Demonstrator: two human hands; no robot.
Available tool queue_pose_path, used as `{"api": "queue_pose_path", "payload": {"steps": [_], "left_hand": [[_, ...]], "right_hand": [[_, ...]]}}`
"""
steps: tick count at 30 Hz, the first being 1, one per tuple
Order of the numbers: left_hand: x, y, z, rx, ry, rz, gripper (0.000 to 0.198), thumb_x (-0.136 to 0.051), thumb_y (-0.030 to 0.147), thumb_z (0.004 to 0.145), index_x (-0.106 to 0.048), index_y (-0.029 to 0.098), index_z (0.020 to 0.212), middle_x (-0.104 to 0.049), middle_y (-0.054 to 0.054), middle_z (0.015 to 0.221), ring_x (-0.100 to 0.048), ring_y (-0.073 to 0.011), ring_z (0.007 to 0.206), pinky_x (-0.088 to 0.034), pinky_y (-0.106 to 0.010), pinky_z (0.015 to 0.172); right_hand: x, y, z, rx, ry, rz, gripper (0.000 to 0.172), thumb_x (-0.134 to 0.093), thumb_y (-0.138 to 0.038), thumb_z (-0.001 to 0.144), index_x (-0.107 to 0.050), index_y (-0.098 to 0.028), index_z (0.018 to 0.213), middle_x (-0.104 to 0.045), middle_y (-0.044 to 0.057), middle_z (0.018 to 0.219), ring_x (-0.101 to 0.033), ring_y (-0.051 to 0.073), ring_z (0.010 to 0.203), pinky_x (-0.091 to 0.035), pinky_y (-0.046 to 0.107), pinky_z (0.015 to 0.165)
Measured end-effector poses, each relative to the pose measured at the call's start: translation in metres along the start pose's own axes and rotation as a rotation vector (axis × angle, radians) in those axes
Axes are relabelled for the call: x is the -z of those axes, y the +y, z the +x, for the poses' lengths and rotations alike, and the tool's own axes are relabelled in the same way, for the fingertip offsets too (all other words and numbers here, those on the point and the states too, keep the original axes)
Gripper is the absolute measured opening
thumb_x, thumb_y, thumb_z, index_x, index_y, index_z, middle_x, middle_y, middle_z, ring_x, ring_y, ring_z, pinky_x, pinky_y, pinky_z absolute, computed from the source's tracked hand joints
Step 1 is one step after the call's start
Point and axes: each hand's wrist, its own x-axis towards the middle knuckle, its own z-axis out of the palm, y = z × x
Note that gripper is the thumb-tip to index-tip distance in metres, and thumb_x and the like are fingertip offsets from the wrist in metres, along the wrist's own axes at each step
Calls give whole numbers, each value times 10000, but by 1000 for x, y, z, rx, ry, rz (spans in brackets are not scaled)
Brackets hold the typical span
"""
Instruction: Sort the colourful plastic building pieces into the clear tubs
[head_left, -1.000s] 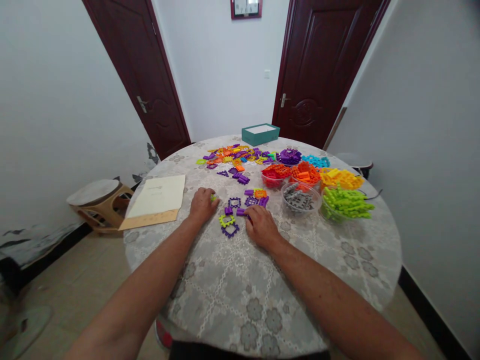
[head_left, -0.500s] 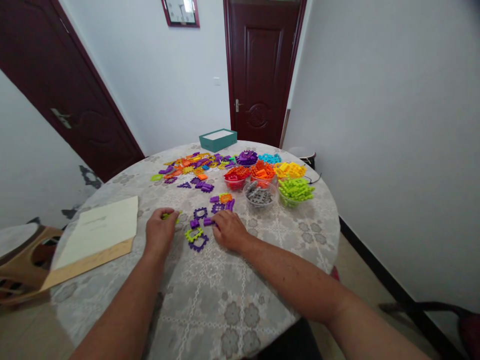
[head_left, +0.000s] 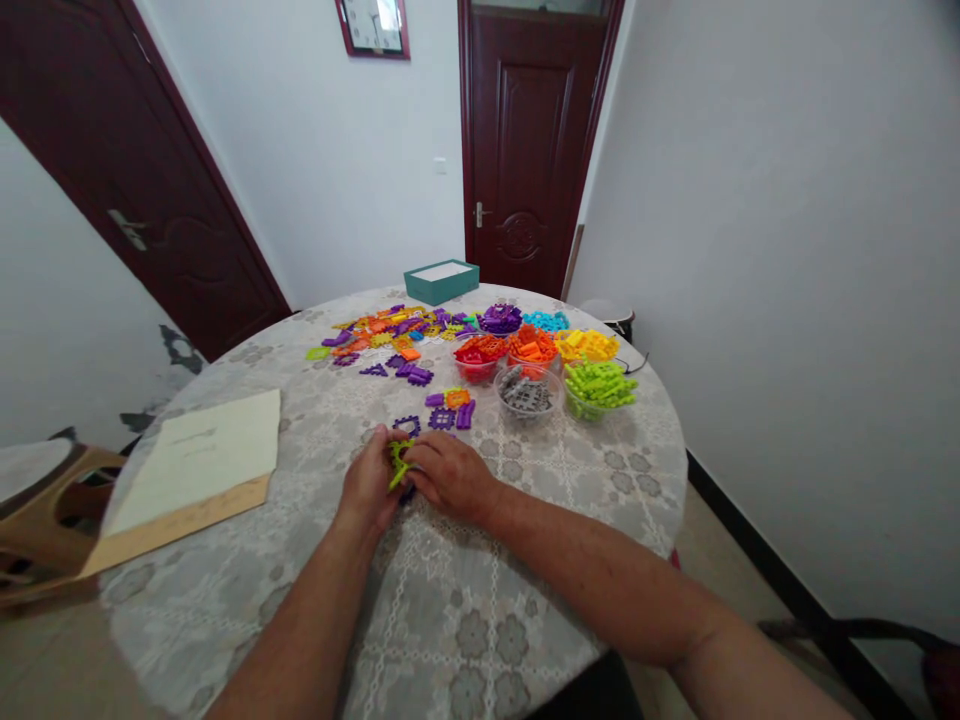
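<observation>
Pinching a lime-green toothed piece, the left grip is holding it over the patterned table, with the right grip working just beside it; the overlap is making it hard to tell whether the right is pinching too. Purple pieces are lying just beyond both, a clear bowl of grey pieces is standing farther right, and a pale sheet is resting well to their left.

The left hand holds a lime-green piece above the desk, the right hand close against it, a clear bowl farther back
</observation>
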Motion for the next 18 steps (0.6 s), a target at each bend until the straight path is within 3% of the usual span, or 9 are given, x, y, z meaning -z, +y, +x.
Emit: {"api": "queue_pose_path", "payload": {"steps": [4, 6, 11, 15, 18], "left_hand": [[7, 2, -5, 56, -110, -76, 228, -652, 303, 799, -665, 171, 985, -668, -25, 793, -651, -151, 643, -519, -247, 527], [12, 3, -5, 11, -134, -30, 329, -639, 185, 717, -670, 172, 1044, -692, -44, 856, -686, -166, 719, -567, -273, 605], [29, 10, 3, -107, -8, -92, 417, -680, 150, 734, -655, 189, 1149, -698, -51, 962, -723, -173, 841, -639, -356, 792], [38, 16, 10, -170, -15, -235, 323, -736, 145, 777, -641, 196, 1082, -725, -36, 997, -739, -166, 903, -626, -427, 971], [38, 14, 11, -144, -52, -245, 283, -751, 140, 785, -623, 185, 1034, -746, -51, 999, -754, -174, 924, -624, -410, 973]], "right_hand": [[0, 5, -4, -31, -15, 63, 119, -544, -269, 1049, -624, -214, 1117, -672, 100, 1093, -616, 236, 1080, -518, 370, 964], [5, 5, -5, -30, 7, 102, 114, -521, -275, 1057, -615, -216, 1081, -672, 89, 1037, -624, 229, 1009, -522, 361, 922], [24, 5, -8, -43, 191, 197, 79, -535, -253, 1028, -599, -222, 1062, -654, 54, 945, -619, 194, 861, -524, 326, 825], [30, 14, -10, -254, 290, 238, 100, -585, -282, 990, -605, -220, 1066, -660, 28, 924, -623, 166, 784, -529, 307, 776], [28, 22, -10, -408, 313, 282, 137, -615, -313, 969, -607, -210, 1060, -649, 2, 865, -615, 152, 726, -515, 287, 715]]}}
